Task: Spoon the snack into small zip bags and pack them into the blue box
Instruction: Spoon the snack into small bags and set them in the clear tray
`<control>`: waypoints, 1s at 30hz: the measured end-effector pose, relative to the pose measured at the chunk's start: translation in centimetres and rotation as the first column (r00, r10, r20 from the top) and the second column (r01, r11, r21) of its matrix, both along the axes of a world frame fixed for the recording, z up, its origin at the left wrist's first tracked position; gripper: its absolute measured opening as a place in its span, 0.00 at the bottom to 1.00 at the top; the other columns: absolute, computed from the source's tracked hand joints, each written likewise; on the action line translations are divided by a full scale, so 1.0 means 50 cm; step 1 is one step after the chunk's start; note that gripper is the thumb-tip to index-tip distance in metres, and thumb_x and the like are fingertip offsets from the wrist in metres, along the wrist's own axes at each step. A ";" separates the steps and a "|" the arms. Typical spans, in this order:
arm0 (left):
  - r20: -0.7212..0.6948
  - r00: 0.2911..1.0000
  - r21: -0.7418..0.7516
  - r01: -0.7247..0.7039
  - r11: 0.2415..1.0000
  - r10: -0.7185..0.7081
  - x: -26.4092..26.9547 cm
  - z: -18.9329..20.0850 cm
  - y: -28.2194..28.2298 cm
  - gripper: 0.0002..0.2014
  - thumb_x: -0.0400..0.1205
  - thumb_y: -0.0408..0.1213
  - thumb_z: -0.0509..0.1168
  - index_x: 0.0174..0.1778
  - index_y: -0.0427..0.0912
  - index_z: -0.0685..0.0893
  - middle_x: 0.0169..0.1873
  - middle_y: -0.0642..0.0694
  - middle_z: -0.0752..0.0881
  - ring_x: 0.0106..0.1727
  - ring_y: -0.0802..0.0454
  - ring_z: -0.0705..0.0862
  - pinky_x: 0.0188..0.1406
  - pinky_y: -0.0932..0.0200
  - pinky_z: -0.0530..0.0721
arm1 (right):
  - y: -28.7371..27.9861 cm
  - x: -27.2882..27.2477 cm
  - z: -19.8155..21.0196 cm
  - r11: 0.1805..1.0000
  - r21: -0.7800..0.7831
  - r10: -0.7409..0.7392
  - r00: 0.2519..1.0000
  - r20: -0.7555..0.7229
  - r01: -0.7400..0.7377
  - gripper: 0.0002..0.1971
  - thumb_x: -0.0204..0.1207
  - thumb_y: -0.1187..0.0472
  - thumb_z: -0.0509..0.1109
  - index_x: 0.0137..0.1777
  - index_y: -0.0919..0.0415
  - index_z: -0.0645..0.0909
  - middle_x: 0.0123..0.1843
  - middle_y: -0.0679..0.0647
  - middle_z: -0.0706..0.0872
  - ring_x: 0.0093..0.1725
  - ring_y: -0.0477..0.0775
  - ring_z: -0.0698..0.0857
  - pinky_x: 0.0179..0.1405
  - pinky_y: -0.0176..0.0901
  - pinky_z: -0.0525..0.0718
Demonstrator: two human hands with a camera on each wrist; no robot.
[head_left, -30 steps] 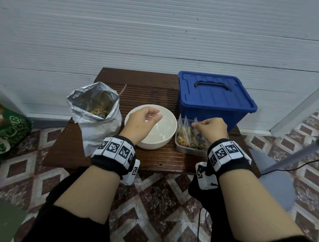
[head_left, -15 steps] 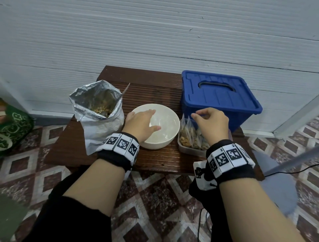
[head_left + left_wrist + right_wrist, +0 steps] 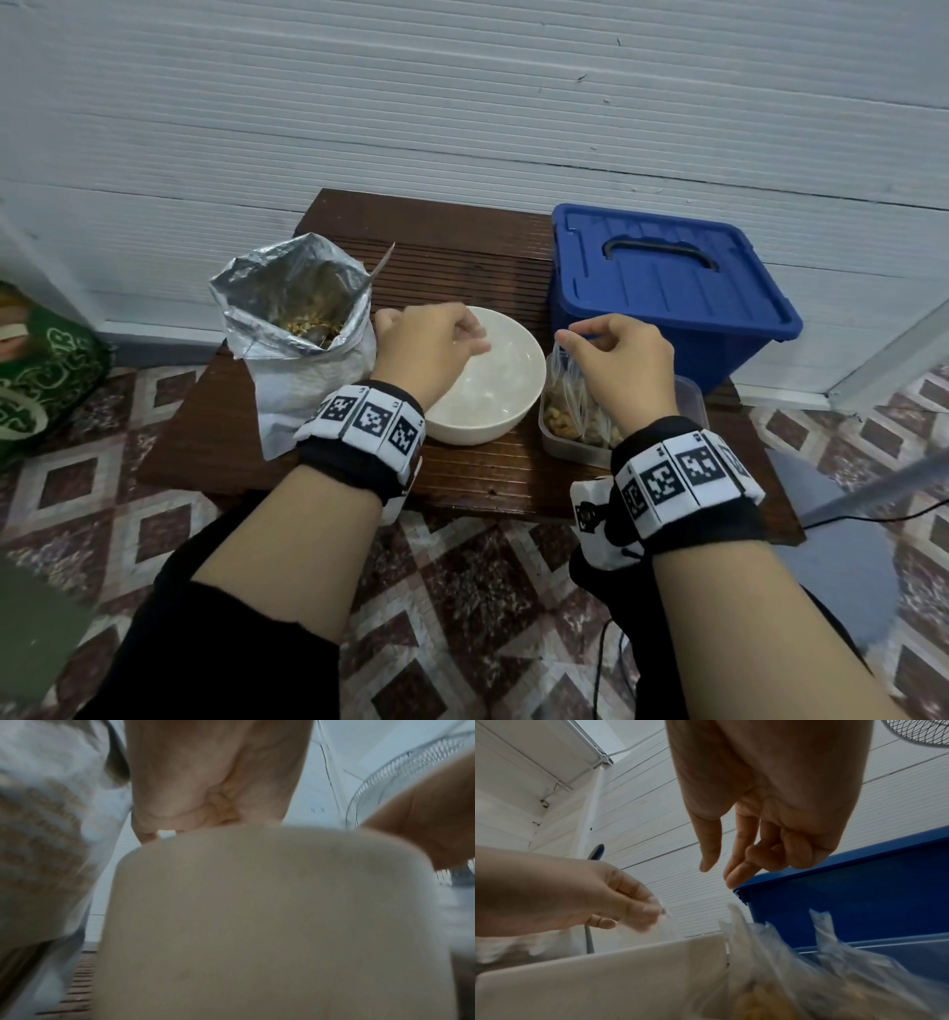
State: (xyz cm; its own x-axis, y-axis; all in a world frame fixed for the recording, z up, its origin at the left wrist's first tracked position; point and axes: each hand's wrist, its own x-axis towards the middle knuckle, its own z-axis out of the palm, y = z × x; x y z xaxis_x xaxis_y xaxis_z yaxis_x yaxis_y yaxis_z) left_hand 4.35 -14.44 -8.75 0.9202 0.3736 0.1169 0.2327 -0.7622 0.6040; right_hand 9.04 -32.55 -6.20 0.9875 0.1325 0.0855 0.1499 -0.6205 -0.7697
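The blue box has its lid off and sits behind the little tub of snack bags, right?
Not quite. The blue box has its lid on, handle on top, as the head view shows. The rest is right: it sits behind the little tub holding the snack bags.

Your blue box (image 3: 667, 288) sits lid-closed at the table's back right. Filled zip bags (image 3: 570, 411) stand upright in a clear tub just before it. The open foil snack bag (image 3: 303, 329) stands left.
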 end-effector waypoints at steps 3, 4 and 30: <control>0.154 0.985 -0.326 -0.021 0.945 0.075 -0.005 0.024 -0.004 0.04 0.77 0.49 0.73 0.39 0.59 0.84 0.39 0.61 0.88 0.51 0.63 0.84 0.63 0.57 0.76 | 0.009 -0.011 0.007 0.994 0.043 0.107 0.993 -0.049 -0.104 0.13 0.74 0.48 0.73 0.53 0.54 0.87 0.45 0.46 0.87 0.44 0.38 0.81 0.37 0.24 0.70; 0.179 0.979 -0.407 -0.015 0.913 0.096 -0.008 0.031 -0.007 0.04 0.77 0.47 0.74 0.41 0.57 0.85 0.40 0.60 0.89 0.49 0.66 0.85 0.57 0.62 0.79 | 0.011 -0.016 0.009 0.988 0.062 0.146 0.986 -0.075 -0.142 0.14 0.74 0.47 0.73 0.53 0.54 0.87 0.46 0.46 0.87 0.45 0.37 0.81 0.38 0.25 0.71; 0.062 0.903 0.235 0.400 0.886 -0.425 -0.040 0.041 -0.024 0.37 0.64 0.62 0.77 0.71 0.66 0.76 0.66 0.65 0.78 0.74 0.62 0.65 0.68 0.53 0.52 | 0.007 -0.028 0.028 0.941 0.209 0.310 0.925 -0.219 -0.265 0.10 0.73 0.55 0.75 0.35 0.60 0.88 0.37 0.47 0.88 0.46 0.40 0.84 0.42 0.31 0.73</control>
